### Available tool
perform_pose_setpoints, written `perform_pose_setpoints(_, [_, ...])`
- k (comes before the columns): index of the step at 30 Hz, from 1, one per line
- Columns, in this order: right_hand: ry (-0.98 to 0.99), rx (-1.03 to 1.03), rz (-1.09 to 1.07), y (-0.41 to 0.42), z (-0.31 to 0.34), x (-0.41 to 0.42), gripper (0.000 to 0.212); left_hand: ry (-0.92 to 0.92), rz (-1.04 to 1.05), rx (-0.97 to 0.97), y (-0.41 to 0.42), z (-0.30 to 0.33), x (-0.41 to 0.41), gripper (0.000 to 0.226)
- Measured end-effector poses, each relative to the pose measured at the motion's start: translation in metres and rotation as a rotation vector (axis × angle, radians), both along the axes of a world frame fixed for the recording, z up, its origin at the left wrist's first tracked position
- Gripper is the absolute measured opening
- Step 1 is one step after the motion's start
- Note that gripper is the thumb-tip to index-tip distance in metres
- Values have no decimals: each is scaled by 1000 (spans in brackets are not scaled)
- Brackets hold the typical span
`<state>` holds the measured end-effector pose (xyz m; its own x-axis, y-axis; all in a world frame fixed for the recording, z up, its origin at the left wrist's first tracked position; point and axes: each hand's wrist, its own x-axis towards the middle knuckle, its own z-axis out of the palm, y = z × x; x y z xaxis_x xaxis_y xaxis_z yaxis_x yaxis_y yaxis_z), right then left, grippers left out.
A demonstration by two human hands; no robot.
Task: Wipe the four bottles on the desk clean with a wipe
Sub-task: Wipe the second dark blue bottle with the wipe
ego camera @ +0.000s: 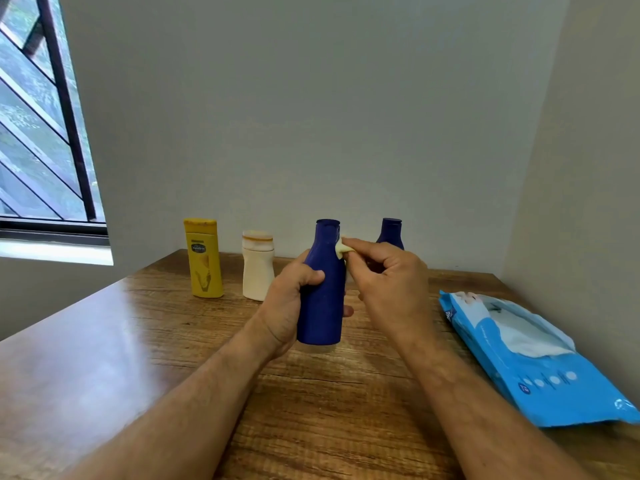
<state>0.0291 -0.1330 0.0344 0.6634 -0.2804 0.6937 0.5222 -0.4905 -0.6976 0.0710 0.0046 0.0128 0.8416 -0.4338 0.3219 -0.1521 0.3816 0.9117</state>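
4 bottles show on your bench (pixel 138 334): 1 yellow bottle (pixel 204 259), 1 cream bottle (pixel 258 266), and 2 dark blue ones. You hold the near blue bottle (pixel 323 289) upright, cap end pointing up and its long axis vertical with a slight lean, its base just above the wood near the middle of the bench. Your left hand (pixel 289 303) is wrapped around the lower body of that bottle, thumb across the front. Your right hand (pixel 384 278) pinches 1 small bunched wipe (pixel 343 251) between thumb and fingertips and presses it against the bottle's right shoulder, just below the cap. The far blue bottle (pixel 391 233) stands upright behind your right hand, which hides its lower part. The yellow and cream bottles stand upright side by side near the back wall, to the left of the one you hold, apart from each other. 1 blue wipe pack (pixel 540 372) lies flat at the right side of the bench, its flap open with white sheet showing. 1 window (pixel 38 133) with dark bars sits in the left wall.
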Motion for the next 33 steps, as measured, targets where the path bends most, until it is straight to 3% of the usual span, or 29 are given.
perform_pose_setpoints(6, [-104,-175,19,6,2,-5,20,-34,10,57,1,2,-4,48])
perform_pose_setpoints(13, [-90,-51,-16,1,2,-3,18,-25,20,27,2,2,-2,45])
perform_pose_setpoints(18, [-91,-289,28,9,-1,-7,22,-83,78,60,3,3,-2,48])
perform_pose_setpoints(24, [-141,-66,-82,-2,6,-3,17,-121,39,158,-1,1,-2,48])
perform_pose_setpoints(30, [-38,-166,73,0,2,-6,17,-53,96,49,4,2,-1,49])
perform_pose_setpoints(33, [-23,-113,95,3,3,-6,16,-61,77,58,6,3,-3,48])
